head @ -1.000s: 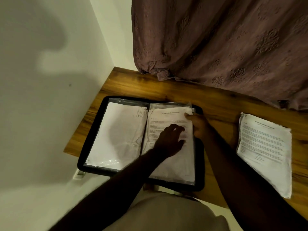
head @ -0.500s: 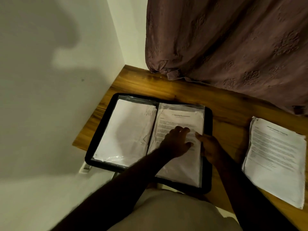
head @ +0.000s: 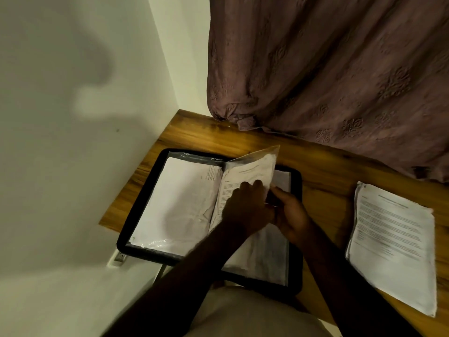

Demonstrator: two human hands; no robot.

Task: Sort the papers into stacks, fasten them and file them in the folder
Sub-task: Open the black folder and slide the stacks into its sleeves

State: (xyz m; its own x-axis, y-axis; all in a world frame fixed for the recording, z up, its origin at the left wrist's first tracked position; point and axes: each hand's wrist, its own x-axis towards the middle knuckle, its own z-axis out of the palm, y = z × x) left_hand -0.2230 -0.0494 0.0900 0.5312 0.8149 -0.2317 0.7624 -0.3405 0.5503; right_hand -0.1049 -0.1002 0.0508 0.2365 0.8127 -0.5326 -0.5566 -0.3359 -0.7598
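**So, filing step, with a sleeve halfway through its turn**

We reckon this is the filing part of the job. The black folder (head: 142,203) lies open on the wooden counter (head: 323,171). Its 9 o'clock half already has a bundle of papers (head: 179,198) tucked under plastic. On the 3 o'clock half, a plastic sleeve (head: 252,166) with a printed stack inside is lifted off the page below, its free edge tipped up toward 1 o'clock.

As for the hands, the left hand (head: 245,210) lies on the sleeve's face with its fingers fairly flat, pressing it. The right hand (head: 289,212) comes in from 3 o'clock and pinches the free edge.

A loose stack (head: 393,239) waits on the counter at 3 o'clock of the folder, well apart from it. It's too dim for us to tell whether it's fastened.

Next move, as we read it, is to swing the sleeve over toward 9 o'clock so the next pocket shows, then fetch the loose stack. That plastic looks floppy and slick, so we'd want a firm pinch or the papers might slide out.
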